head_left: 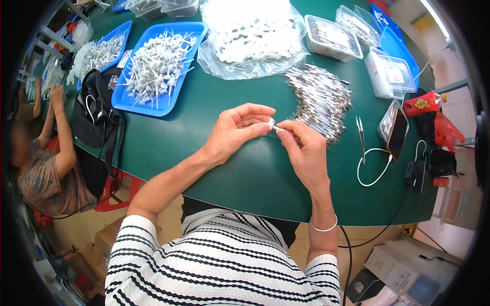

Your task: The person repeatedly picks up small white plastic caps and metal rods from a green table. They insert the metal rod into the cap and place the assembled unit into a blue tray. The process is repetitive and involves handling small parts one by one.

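Observation:
Over the green table [240, 163], my left hand [236, 130] pinches a small white plastic piece [270, 124] between thumb and fingers. My right hand [304, 148] meets it from the right, its fingertips closed on a thin pin-like part [276, 129] pushed against the white piece. A heap of thin metal pins [320, 99] lies just behind my right hand. Behind my left hand stands a blue tray [159, 66] piled with white pieces that have pins sticking out. A clear bag of loose white pieces [253, 38] lies at the back middle.
Tweezers [360, 136], a phone [395, 128] with a white cable [375, 166] and clear plastic boxes [390, 75] lie to the right. A black bag [97, 115] and a second blue tray [102, 51] are on the left. Another person [43, 153] sits at the table's left edge.

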Tool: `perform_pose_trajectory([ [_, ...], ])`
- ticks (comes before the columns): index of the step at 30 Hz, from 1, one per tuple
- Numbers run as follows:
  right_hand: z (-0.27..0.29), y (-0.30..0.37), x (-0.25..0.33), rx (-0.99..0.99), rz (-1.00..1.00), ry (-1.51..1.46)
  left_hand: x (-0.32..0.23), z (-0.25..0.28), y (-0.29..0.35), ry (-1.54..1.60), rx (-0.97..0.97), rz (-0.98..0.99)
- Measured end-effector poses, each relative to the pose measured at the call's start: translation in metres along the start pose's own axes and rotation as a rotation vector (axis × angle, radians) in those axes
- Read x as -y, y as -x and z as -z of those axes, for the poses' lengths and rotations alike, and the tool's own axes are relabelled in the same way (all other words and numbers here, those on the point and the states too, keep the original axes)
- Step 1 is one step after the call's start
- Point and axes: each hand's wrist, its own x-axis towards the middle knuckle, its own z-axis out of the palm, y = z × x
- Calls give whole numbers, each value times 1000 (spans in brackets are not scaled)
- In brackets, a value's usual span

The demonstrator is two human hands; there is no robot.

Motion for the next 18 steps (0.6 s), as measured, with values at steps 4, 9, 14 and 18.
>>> perform_pose_trajectory([
  [4,1,0,5,29,59,109,2,1,1,-8,7,6],
  [9,1,1,5,24,94,185,4,4,-2,2,49,55],
  [14,-1,3,0,-16,169,229,4,6,-3,9,69,99],
  [18,-5,4,-5,-32,229,285,4,8,-4,17,69,120],
])
